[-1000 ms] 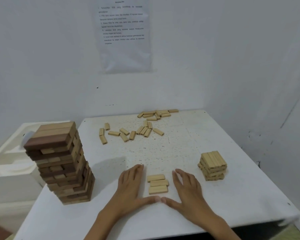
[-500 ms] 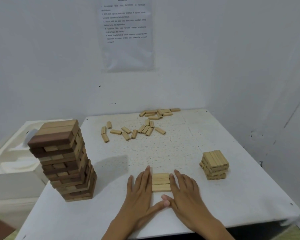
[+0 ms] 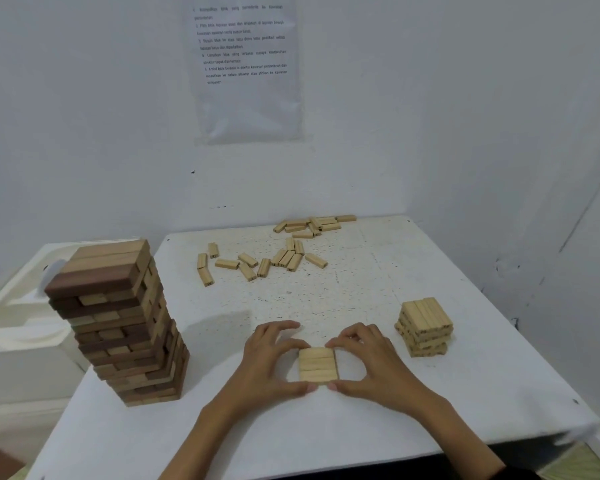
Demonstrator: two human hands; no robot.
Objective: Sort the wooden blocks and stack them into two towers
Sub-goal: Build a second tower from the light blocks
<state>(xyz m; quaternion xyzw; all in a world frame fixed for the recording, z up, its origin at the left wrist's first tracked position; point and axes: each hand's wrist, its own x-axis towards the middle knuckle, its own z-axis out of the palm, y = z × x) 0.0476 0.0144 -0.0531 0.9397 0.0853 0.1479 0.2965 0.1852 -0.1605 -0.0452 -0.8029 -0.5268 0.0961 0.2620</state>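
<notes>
Three pale wooden blocks [image 3: 317,369] lie side by side as one flat row on the white worktop [image 3: 361,296], and we frame them w/ both hands. Our left hand [image 3: 269,363] presses the row's left end, fingers curled over the far corner, thumb along the near edge. Our right hand [image 3: 371,362] does the same on the right end; the two thumb tips nearly meet at the near side. So each grip is narrow and closed onto the row, which rests on the worktop just beside both palms.

To the right of the right hand, near but apart, stands a short stack of pale blocks [image 3: 425,329], approx. five layers, top layer neat. Well left of the left hand rises a tall tower of mixed dark and light brown blocks [image 3: 118,323], its layers slightly uneven. Beyond both hands, toward the wall, loose pale blocks [image 3: 262,261] lie scattered, w/ a second scatter [image 3: 314,225] at the far edge.
</notes>
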